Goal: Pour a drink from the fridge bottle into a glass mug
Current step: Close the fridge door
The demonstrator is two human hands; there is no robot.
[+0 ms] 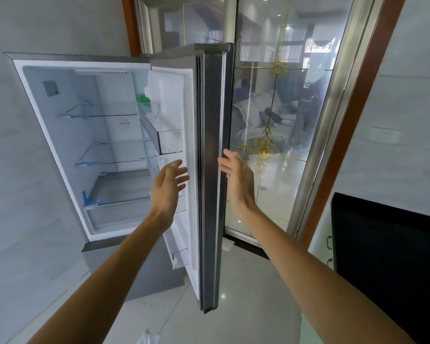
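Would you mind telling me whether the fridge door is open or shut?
Open: the fridge door stands swung out edge-on, the glass shelves inside are exposed, and the right hand is at its edge.

green cap (143,99): bottle body below too blurred to tell | fridge sticker (50,88): print too small to read

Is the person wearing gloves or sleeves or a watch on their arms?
No. The left hand and right hand wear no gloves or rings that show. The left forearm and right forearm are uncovered too: no sleeves, watch or bracelet.
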